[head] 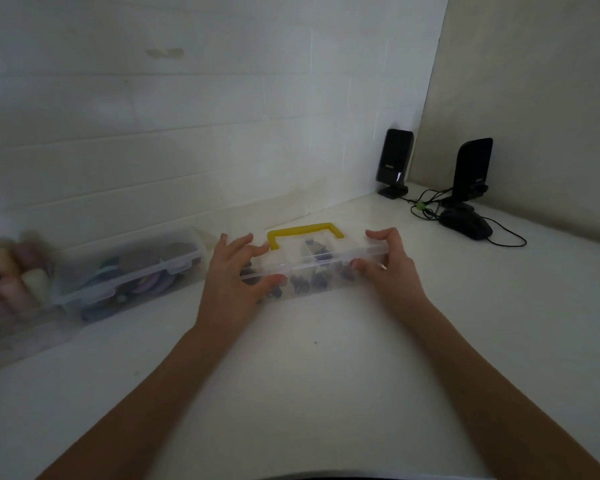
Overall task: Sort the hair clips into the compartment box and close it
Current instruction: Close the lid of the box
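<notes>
On the white table [326, 358], you are gripping the compartment box [312, 268] with your left hand [234, 271] and right hand [388, 268], fingers curled over its ends. Be pressing the lid [343, 256] evenly until it is latching.

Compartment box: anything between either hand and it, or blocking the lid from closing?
Nothing visible. Both hands are already on the compartment box: the left hand grips its left end, the right hand its right end, fingers over the lid. The lid looks down over the dark clips; whether it is latched cannot be told.
</notes>
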